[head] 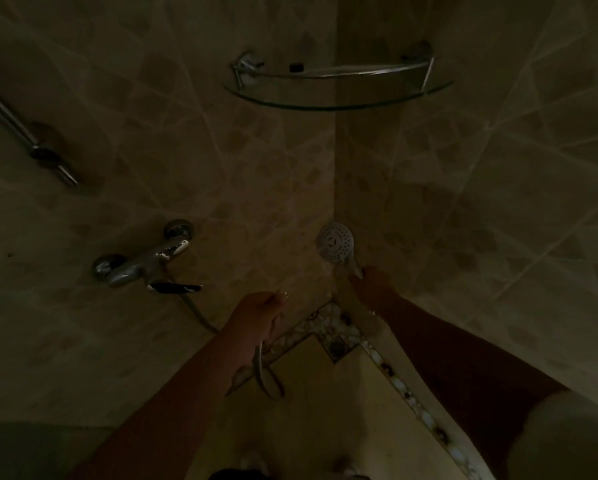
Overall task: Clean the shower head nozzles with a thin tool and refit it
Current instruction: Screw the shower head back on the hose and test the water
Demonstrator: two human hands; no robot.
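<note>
The scene is dim. A round white shower head (335, 244) faces me in the tiled corner, its nozzle face visible. My right hand (372, 284) grips its handle from below. My left hand (261, 315) is closed around the metal hose (259, 367), which loops down below the hand and runs back to the chrome mixer tap (145, 263) on the left wall. No thin tool is visible in either hand.
A glass corner shelf (339, 103) with a chrome rail hangs above. A chrome slide bar with a holder (44, 155) is on the left wall. A mosaic border and a floor drain (335, 346) lie below in the corner.
</note>
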